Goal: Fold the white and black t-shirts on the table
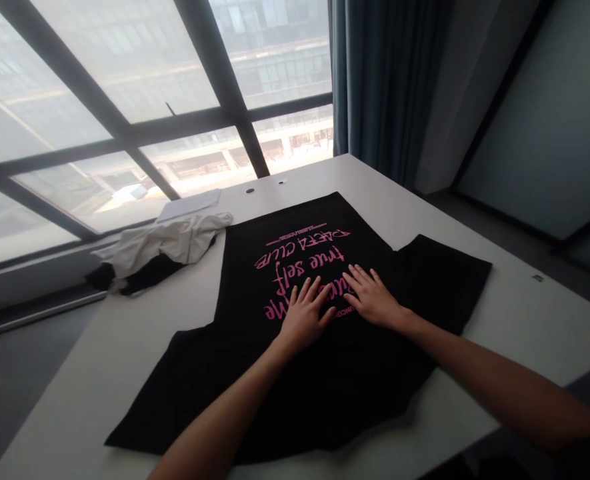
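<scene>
A black pink-lettered T-shirt lies centrally on the white table, hem towards twelve o'clock; left hand and right hand rest outspread, apart, seemingly keeping it flat.

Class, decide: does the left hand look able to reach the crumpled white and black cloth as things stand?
Probably yes. The left hand lies spread on the black shirt, apparently gripping nothing, and nothing upright blocks the way to the crumpled cloth, though a stretch may be needed.
</scene>
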`<state>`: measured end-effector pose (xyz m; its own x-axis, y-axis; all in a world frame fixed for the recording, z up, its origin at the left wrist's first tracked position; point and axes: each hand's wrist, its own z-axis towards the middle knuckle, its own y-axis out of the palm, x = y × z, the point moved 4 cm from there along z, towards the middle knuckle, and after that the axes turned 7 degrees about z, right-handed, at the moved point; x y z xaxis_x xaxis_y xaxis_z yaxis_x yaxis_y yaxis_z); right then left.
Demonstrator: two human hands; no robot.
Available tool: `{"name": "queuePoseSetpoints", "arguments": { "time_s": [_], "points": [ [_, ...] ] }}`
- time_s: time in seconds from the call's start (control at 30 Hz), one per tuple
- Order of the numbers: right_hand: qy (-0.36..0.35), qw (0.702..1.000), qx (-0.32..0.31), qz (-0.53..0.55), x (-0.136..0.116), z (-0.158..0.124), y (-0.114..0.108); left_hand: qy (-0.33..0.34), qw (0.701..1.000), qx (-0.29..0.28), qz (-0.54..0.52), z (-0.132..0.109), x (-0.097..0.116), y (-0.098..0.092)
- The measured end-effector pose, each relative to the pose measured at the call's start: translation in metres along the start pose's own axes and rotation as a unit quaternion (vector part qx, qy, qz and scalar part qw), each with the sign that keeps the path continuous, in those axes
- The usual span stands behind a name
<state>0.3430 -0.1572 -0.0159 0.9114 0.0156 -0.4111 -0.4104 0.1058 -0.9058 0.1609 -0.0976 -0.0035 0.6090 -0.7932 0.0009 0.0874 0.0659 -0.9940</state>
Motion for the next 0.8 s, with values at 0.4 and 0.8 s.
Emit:
{"name": "queuePoseSetpoints", "arguments": {
  "time_s": [0.4,0.8],
  "points": [
    [-0.006,1.0,0.01,0.0,-0.001,-0.001,-0.001,-0.003,1.0,-0.005,-0.004,0.0,0.0,0.001],
    [0.045,0.998,0.029,-0.012,0.004,0.002,-0.006,0.02,1.0,-0.002,0.013,0.004,-0.001,0.005]
  ]
}}
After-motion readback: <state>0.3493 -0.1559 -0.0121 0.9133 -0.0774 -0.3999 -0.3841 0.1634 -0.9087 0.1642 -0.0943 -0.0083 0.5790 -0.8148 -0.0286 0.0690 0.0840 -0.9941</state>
